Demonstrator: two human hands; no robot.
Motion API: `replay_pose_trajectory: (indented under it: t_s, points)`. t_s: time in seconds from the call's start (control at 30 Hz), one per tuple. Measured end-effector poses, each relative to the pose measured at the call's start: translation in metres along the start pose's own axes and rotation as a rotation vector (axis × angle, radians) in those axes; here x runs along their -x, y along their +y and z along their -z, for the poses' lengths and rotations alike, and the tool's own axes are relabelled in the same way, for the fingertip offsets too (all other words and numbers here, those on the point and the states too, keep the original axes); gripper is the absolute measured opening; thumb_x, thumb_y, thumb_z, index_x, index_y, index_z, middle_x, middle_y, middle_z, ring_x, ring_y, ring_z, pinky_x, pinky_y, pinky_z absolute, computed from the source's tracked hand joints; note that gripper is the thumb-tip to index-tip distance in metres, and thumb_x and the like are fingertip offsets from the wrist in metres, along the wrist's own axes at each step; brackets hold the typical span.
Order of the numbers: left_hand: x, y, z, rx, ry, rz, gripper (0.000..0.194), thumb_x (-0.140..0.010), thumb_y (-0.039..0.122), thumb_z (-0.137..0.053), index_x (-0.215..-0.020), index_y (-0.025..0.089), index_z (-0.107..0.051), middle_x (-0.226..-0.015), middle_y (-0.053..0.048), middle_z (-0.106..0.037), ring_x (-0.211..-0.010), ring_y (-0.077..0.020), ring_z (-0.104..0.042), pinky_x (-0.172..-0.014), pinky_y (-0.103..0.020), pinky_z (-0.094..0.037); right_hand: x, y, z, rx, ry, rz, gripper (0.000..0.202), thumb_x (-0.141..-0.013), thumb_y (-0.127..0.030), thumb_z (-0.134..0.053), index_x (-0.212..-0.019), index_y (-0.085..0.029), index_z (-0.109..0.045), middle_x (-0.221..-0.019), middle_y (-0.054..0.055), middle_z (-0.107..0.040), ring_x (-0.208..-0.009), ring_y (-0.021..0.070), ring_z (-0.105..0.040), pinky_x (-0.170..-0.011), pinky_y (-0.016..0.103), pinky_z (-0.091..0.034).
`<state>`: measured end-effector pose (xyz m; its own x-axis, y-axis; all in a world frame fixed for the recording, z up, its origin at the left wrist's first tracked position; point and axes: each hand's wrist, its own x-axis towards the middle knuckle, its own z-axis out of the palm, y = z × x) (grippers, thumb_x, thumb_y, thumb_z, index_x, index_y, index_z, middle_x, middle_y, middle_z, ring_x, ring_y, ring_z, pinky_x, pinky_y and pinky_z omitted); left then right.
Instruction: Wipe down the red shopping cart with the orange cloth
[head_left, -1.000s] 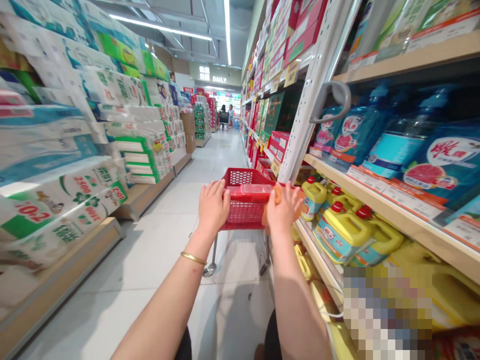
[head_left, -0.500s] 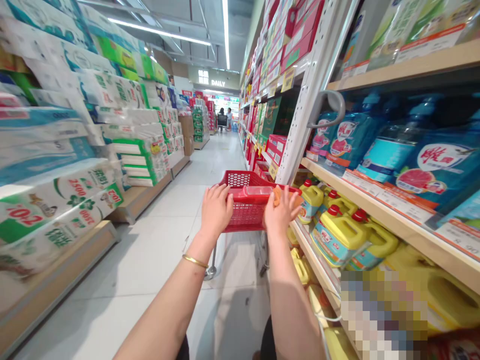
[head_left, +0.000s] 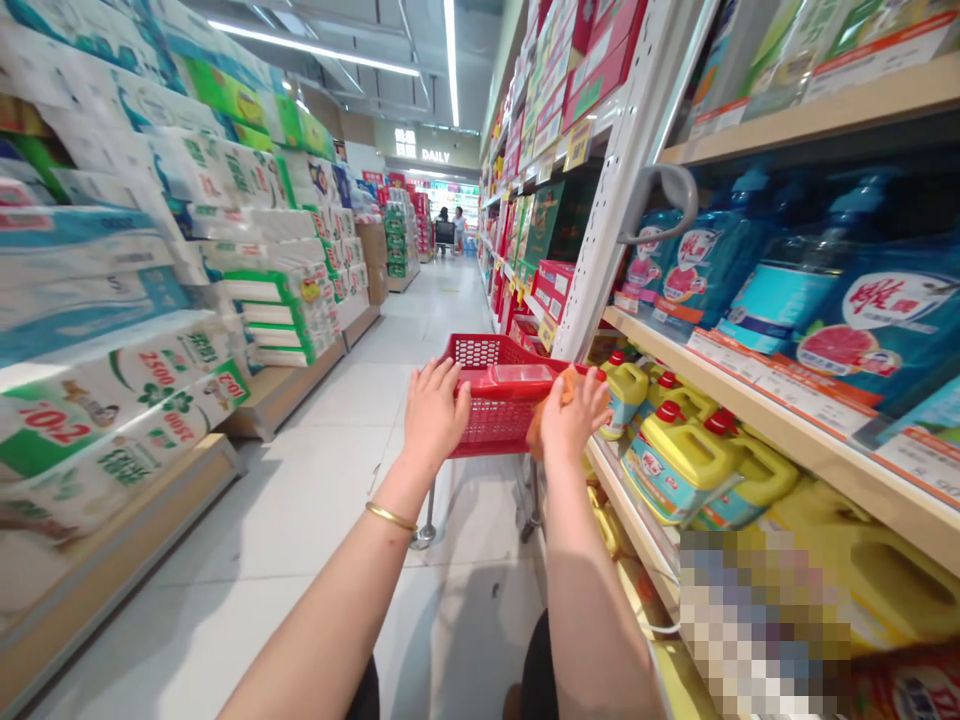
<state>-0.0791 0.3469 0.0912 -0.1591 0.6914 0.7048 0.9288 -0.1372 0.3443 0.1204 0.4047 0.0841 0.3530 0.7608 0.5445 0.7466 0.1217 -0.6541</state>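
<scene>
A small red shopping cart [head_left: 517,384] stands ahead of me, its perforated basket beyond the handle. My left hand [head_left: 435,408] lies at the left end of the red handle, fingers stretched forward over it and the thumb alongside. On the right end is my right hand [head_left: 571,410], its fingers partly spread. An orange cloth [head_left: 535,428] is caught at this hand, showing between thumb and fingers and hanging below it; its exact shape is hidden. A gold bangle [head_left: 390,517] circles my left wrist.
Tissue packs [head_left: 150,395] are stacked along the left. Close on the right, shelves hold blue bottles [head_left: 780,300] and yellow jugs [head_left: 667,460]. A grey hook-like handle [head_left: 686,200] juts from the shelving. White floor [head_left: 442,310] runs ahead to distant people [head_left: 451,228].
My right hand has shifted slightly on the handle, and more orange cloth shows below it. The left hand stays at its end of the handle.
</scene>
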Motion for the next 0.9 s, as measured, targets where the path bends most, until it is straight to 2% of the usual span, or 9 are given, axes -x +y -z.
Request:
replay_pose_trajectory:
  t_s: [0.2, 0.27, 0.33, 0.43, 0.53, 0.63, 0.8, 0.87, 0.9]
  points:
    - [-0.001, -0.003, -0.002, -0.007, -0.016, 0.045, 0.056, -0.109, 0.041, -0.034, -0.153, 0.016, -0.057, -0.164, -0.013, -0.052, -0.160, -0.0354, -0.037, -0.133, -0.062, -0.025, 0.047, -0.054, -0.006, -0.065, -0.234, 0.556, 0.045, -0.110, -0.042, -0.046, -0.150, -0.031, -0.062, -0.166, 0.004, -0.052, -0.165, 0.0276, -0.025, -0.133, 0.067, -0.001]
    - [-0.002, -0.007, -0.002, -0.008, -0.028, 0.037, 0.057, -0.110, 0.042, -0.032, -0.156, 0.017, -0.055, -0.166, -0.013, -0.050, -0.160, -0.0357, -0.035, -0.132, -0.063, -0.025, 0.047, -0.058, -0.007, -0.052, -0.216, 0.545, 0.045, -0.110, -0.043, -0.046, -0.150, -0.030, -0.062, -0.165, 0.005, -0.053, -0.164, 0.0277, -0.026, -0.133, 0.069, 0.001]
    - [-0.002, -0.009, -0.001, -0.011, -0.044, 0.023, 0.057, -0.110, 0.043, -0.032, -0.157, 0.018, -0.053, -0.167, -0.012, -0.049, -0.160, -0.0352, -0.035, -0.132, -0.063, -0.025, 0.034, -0.045, -0.006, -0.029, -0.131, 0.380, 0.048, -0.111, -0.043, -0.041, -0.151, -0.028, -0.061, -0.166, 0.007, -0.050, -0.164, 0.0306, -0.027, -0.130, 0.074, 0.001]
    - [-0.001, -0.009, 0.002, -0.018, -0.074, -0.011, 0.056, -0.109, 0.044, -0.035, -0.156, 0.019, -0.054, -0.165, -0.012, -0.052, -0.158, -0.0345, -0.039, -0.133, -0.061, -0.025, 0.006, -0.013, -0.002, 0.010, -0.020, 0.072, 0.052, -0.111, -0.045, -0.035, -0.153, -0.026, -0.061, -0.171, 0.009, -0.043, -0.164, 0.0373, -0.025, -0.126, 0.081, -0.004]
    - [0.001, -0.006, 0.003, -0.020, -0.082, -0.022, 0.055, -0.109, 0.044, -0.036, -0.153, 0.019, -0.056, -0.163, -0.011, -0.053, -0.156, -0.0342, -0.041, -0.133, -0.060, -0.024, -0.007, 0.006, -0.002, 0.041, 0.027, -0.050, 0.054, -0.110, -0.046, -0.036, -0.153, -0.025, -0.061, -0.173, 0.009, -0.038, -0.164, 0.0428, -0.021, -0.124, 0.084, -0.008]
    - [0.000, -0.006, 0.001, -0.026, -0.049, 0.002, 0.054, -0.109, 0.045, -0.036, -0.150, 0.018, -0.059, -0.162, -0.012, -0.055, -0.156, -0.0338, -0.041, -0.134, -0.060, -0.023, 0.008, -0.008, -0.008, 0.029, 0.014, 0.077, 0.052, -0.110, -0.045, -0.039, -0.154, -0.028, -0.059, -0.172, 0.007, -0.042, -0.165, 0.0416, -0.020, -0.125, 0.083, -0.007]
    - [-0.001, -0.009, 0.000, -0.025, -0.034, 0.016, 0.053, -0.110, 0.044, -0.034, -0.147, 0.019, -0.062, -0.160, -0.012, -0.057, -0.155, -0.0347, -0.043, -0.132, -0.062, -0.025, 0.047, -0.054, -0.014, -0.037, -0.175, 0.554, 0.043, -0.109, -0.042, -0.047, -0.147, -0.031, -0.064, -0.162, 0.005, -0.056, -0.162, 0.0301, -0.031, -0.131, 0.071, -0.001]
    - [-0.002, -0.011, 0.002, -0.020, -0.045, 0.008, 0.053, -0.110, 0.044, -0.032, -0.147, 0.018, -0.061, -0.160, -0.012, -0.057, -0.155, -0.0344, -0.043, -0.132, -0.062, -0.026, 0.045, -0.055, -0.011, -0.042, -0.192, 0.589, 0.043, -0.109, -0.042, -0.047, -0.147, -0.032, -0.064, -0.161, 0.004, -0.057, -0.160, 0.0273, -0.035, -0.132, 0.068, 0.001]
    - [-0.002, -0.011, 0.003, -0.017, -0.047, 0.004, 0.054, -0.110, 0.044, -0.032, -0.148, 0.018, -0.061, -0.161, -0.012, -0.056, -0.155, -0.0342, -0.043, -0.132, -0.061, -0.026, 0.039, -0.050, -0.009, -0.037, -0.168, 0.535, 0.044, -0.110, -0.043, -0.045, -0.147, -0.031, -0.064, -0.162, 0.005, -0.056, -0.160, 0.0278, -0.035, -0.132, 0.069, 0.001]
